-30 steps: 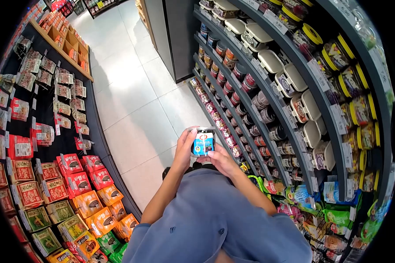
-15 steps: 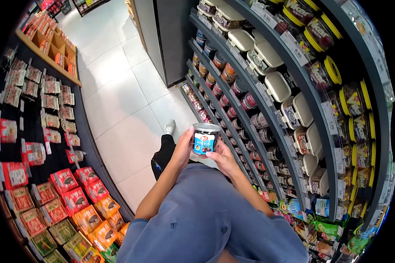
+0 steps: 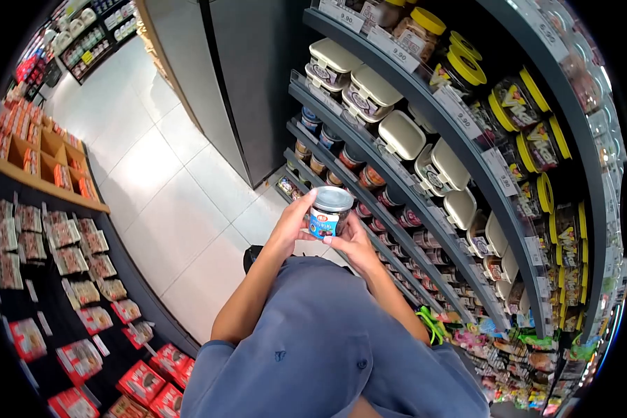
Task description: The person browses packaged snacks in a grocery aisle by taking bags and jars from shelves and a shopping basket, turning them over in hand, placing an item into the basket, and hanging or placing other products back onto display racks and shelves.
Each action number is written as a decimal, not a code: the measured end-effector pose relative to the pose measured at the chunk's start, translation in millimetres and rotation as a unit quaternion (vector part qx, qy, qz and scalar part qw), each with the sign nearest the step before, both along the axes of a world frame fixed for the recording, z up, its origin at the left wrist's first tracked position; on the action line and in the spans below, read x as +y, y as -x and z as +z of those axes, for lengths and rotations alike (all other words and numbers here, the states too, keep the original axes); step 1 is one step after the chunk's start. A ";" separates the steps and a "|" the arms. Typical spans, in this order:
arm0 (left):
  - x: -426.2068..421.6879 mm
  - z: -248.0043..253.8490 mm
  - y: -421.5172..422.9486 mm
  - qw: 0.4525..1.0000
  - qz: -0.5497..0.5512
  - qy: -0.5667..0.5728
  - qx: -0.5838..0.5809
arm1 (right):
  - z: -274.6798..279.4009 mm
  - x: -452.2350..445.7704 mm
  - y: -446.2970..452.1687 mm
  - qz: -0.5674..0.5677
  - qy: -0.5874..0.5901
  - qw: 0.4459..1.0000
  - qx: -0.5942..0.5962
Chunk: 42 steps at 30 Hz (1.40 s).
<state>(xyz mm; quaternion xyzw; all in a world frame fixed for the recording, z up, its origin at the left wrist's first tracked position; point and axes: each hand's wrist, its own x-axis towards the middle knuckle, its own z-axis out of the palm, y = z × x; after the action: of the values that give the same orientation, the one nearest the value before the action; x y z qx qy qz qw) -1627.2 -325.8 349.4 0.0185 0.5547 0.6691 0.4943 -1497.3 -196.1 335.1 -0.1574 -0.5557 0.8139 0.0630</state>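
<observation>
A clear plastic jar (image 3: 329,212) with a grey lid and a blue-and-red label is held up in front of my body. Dark contents show through its side. My left hand (image 3: 294,221) wraps round the jar's left side, with the thumb near the lid. On the other side, my right hand (image 3: 351,244) grips the lower right of the jar, its thumb on the label's bottom edge. The jar tilts slightly, lid upward. Fingers behind the jar are hidden.
Curved dark shelves (image 3: 397,59) on the right carry jars, white-lidded tubs (image 3: 402,135) and yellow-lidded jars (image 3: 519,97). Hanging packets and red packs (image 3: 141,380) line the left rack. A dark pillar (image 3: 251,90) stands ahead beside the tiled floor (image 3: 167,216).
The view has shifted along the aisle and turned. Both hands still hold the jar, which now tilts a little, showing more of its lid. The shoe seen earlier is out of sight.
</observation>
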 end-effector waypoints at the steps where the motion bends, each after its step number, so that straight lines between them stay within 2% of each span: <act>1: 2.3 -7.1 14.2 1.000 -0.008 -0.008 0.001 | -2.3 -1.3 11.9 -0.015 0.015 1.000 -0.003; 2: 3.9 -12.3 25.5 1.000 -0.017 -0.015 0.001 | -1.6 -1.9 21.4 -0.013 0.009 1.000 0.001; 4: 7.5 -13.8 43.9 0.999 -0.024 -0.023 -0.015 | -2.1 1.3 35.4 -0.014 0.030 0.997 -0.067; 6: 14.7 -20.4 59.4 0.999 -0.016 0.000 0.038 | -3.5 2.9 50.8 -0.041 0.019 0.996 -0.074; 8: 21.2 -23.0 72.8 0.999 -0.016 0.014 0.047 | -4.5 10.1 65.7 -0.092 0.110 0.978 -0.151; 10: 27.9 -38.5 88.9 0.998 -0.024 0.006 0.060 | -1.8 13.9 80.5 -0.097 0.104 0.976 -0.167; 14: 45.8 -63.1 122.2 0.995 -0.050 -0.036 0.079 | -14.4 26.6 109.9 -0.139 0.119 0.972 -0.149; 18: 64.1 -51.5 144.1 0.993 -0.051 -0.056 0.095 | -30.4 44.4 139.8 -0.190 0.091 0.970 -0.122; 25: 91.0 -60.8 174.0 0.989 -0.063 -0.043 0.124 | -47.6 49.4 172.1 -0.273 0.055 0.955 -0.098; 29: 105.4 -63.6 179.1 0.987 -0.053 -0.075 0.135 | -53.2 51.8 179.9 -0.335 0.038 0.937 -0.087; 34: 126.0 -78.1 182.8 0.986 -0.041 -0.083 0.136 | -50.5 57.4 182.7 -0.325 -0.047 0.937 -0.116; 36: 132.2 -86.2 188.4 0.984 -0.078 -0.092 0.133 | -47.1 58.6 185.7 -0.314 -0.068 0.938 -0.134; 38: 137.8 -94.7 192.5 0.983 -0.098 -0.086 0.134 | -49.0 59.2 192.6 -0.359 -0.089 0.927 -0.066; 40: 138.8 -96.6 194.0 0.981 -0.116 -0.080 0.134 | -49.4 61.4 195.7 -0.368 -0.100 0.922 -0.062; 42: 138.0 -100.7 192.5 0.987 -0.085 -0.112 0.082 | -56.1 66.1 197.4 -0.377 -0.111 0.918 -0.059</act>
<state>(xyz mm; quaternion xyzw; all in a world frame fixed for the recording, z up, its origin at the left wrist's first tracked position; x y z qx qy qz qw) -1819.7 -187.8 248.7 0.1752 0.5114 0.6786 0.4973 -1694.7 -130.0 279.0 -0.3945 -0.5447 0.6523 0.3495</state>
